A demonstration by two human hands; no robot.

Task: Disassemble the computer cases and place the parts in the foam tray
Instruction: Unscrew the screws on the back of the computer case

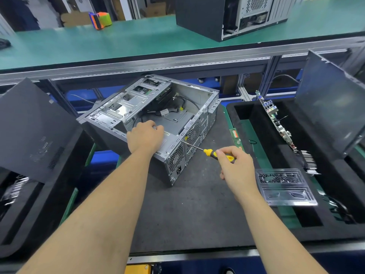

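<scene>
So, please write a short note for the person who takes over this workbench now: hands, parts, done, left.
Left hand rests on the open grey metal computer case, steadying it.
Right hand holds the yellow-handled screwdriver, tip at the case's rear edge.
Done: side panel off; green motherboard stands in the black foam tray; screws lie in the clear plastic tray.
Left: rear screw, drive cage, cables inside.
</scene>
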